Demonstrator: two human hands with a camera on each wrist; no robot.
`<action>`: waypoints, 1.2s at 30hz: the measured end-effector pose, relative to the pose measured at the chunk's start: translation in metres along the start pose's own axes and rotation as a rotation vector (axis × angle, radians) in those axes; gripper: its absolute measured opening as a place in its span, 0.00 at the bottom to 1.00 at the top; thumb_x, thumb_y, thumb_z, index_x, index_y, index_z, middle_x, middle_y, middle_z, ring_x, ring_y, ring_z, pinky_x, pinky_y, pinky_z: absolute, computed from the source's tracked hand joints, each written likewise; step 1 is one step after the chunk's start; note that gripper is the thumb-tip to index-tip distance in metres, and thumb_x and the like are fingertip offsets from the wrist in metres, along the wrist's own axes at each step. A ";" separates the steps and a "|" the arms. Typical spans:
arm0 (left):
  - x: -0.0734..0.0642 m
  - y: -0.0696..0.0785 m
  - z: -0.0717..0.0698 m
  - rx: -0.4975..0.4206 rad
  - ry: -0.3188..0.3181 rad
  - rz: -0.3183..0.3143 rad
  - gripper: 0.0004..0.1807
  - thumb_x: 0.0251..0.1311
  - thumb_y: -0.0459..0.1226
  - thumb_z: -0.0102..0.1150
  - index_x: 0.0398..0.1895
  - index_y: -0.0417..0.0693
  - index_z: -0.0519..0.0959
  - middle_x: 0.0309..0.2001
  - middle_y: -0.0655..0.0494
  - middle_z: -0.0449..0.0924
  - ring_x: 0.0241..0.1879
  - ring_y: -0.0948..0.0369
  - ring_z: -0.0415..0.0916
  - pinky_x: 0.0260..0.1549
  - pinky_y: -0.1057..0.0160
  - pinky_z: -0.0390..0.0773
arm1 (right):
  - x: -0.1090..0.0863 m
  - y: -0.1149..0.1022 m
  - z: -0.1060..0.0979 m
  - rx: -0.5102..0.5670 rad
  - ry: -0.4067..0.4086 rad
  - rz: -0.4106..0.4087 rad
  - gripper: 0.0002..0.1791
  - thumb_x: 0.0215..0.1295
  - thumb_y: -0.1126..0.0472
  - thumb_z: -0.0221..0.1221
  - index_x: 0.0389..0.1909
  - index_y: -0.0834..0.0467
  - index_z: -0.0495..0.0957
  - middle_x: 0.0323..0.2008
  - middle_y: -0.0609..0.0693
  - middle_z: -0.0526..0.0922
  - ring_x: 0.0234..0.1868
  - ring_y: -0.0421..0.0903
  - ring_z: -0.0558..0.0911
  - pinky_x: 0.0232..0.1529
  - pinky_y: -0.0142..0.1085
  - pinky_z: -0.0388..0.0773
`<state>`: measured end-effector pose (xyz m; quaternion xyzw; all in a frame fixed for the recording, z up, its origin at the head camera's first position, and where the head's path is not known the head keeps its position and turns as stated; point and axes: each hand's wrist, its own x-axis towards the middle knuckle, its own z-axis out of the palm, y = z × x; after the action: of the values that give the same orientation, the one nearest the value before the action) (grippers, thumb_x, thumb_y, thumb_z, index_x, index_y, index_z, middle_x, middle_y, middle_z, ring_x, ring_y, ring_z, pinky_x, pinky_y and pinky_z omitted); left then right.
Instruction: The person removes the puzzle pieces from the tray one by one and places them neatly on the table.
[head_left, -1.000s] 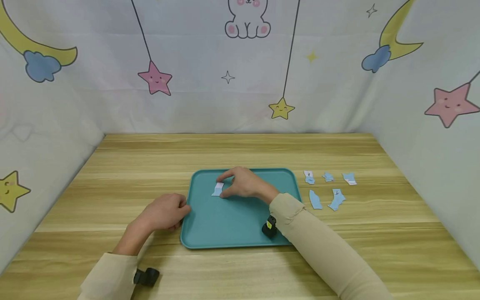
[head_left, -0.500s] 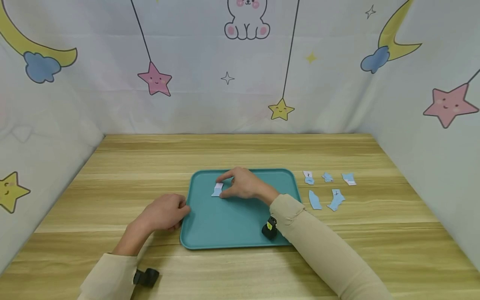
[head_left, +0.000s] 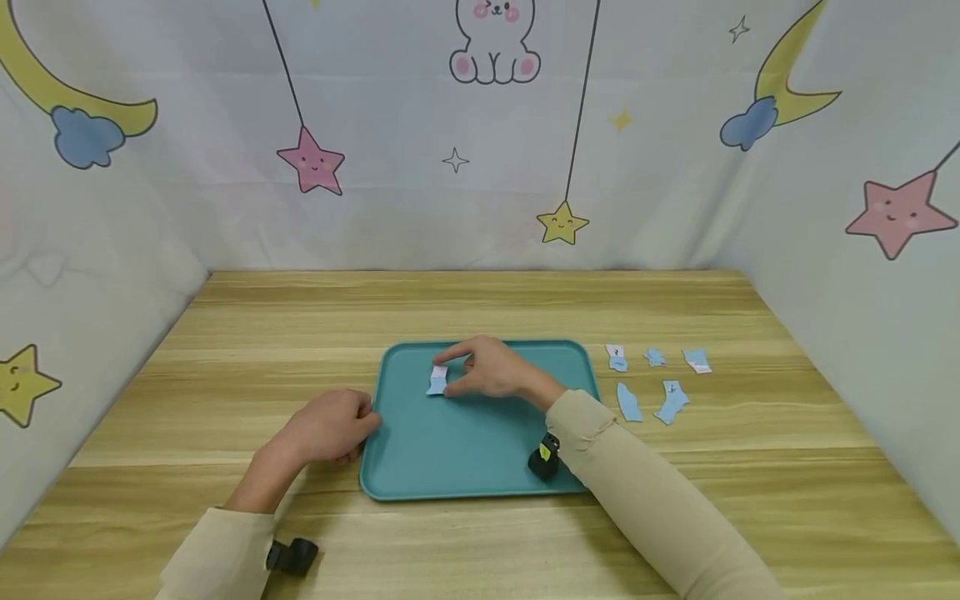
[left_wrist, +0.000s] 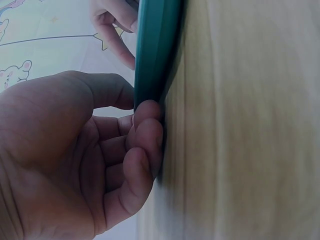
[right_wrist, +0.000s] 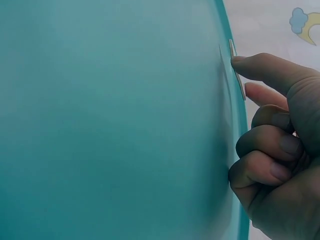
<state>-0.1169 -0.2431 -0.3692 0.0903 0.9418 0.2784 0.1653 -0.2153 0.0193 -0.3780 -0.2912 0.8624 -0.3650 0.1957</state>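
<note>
In the head view, a blue-and-white card piece (head_left: 437, 381) with an uneven outline is over the upper left of the teal tray (head_left: 457, 467). My right hand (head_left: 491, 367) pinches it between thumb and index finger. The right wrist view shows this card piece (right_wrist: 237, 70) edge-on, the right hand's (right_wrist: 280, 145) other fingers curled in. Whether it touches the tray is hard to tell. My left hand (head_left: 333, 423) grips the tray's left edge; in the left wrist view its thumb lies above the rim and curled fingers are beneath.
Right of the tray, several loose pieces lie on the wooden table (head_left: 480, 550): a blue-and-white piece (head_left: 617, 358), a small blue piece (head_left: 655, 357), a long blue piece (head_left: 628, 402) and others. A printed cloth (head_left: 390, 217) stands behind and at both sides.
The right hand and the card piece have shifted slightly to the right, and the piece has turned a little. My left hand stays at the tray edge.
</note>
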 end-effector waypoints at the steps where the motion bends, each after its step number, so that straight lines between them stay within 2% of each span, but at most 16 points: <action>1: 0.000 0.000 0.000 0.001 0.000 0.000 0.16 0.73 0.36 0.50 0.22 0.47 0.72 0.17 0.55 0.77 0.15 0.60 0.73 0.19 0.62 0.70 | 0.000 0.001 0.000 0.008 -0.001 -0.001 0.27 0.66 0.59 0.71 0.66 0.51 0.82 0.13 0.41 0.59 0.17 0.39 0.58 0.24 0.31 0.59; 11: 0.000 0.001 0.002 -0.007 -0.004 0.000 0.16 0.73 0.36 0.50 0.22 0.47 0.72 0.17 0.54 0.77 0.15 0.60 0.73 0.19 0.62 0.69 | -0.006 0.009 -0.002 0.113 -0.023 -0.041 0.27 0.68 0.60 0.69 0.68 0.53 0.80 0.12 0.42 0.61 0.16 0.40 0.58 0.24 0.33 0.62; 24: 0.000 -0.001 0.003 -0.020 0.001 0.014 0.16 0.74 0.37 0.50 0.23 0.47 0.72 0.17 0.54 0.77 0.15 0.60 0.73 0.19 0.62 0.69 | -0.016 0.013 -0.007 0.173 -0.022 -0.056 0.28 0.68 0.62 0.68 0.69 0.57 0.78 0.12 0.42 0.60 0.16 0.41 0.57 0.30 0.35 0.64; 36: 0.000 -0.001 0.002 -0.021 0.007 0.010 0.16 0.74 0.36 0.51 0.23 0.46 0.72 0.17 0.54 0.77 0.15 0.60 0.73 0.20 0.61 0.70 | -0.026 0.015 -0.014 0.181 0.005 -0.056 0.28 0.67 0.62 0.68 0.69 0.58 0.78 0.13 0.42 0.59 0.17 0.41 0.57 0.31 0.36 0.64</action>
<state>-0.1161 -0.2429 -0.3716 0.0924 0.9390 0.2893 0.1617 -0.2085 0.0516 -0.3767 -0.2953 0.8179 -0.4475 0.2087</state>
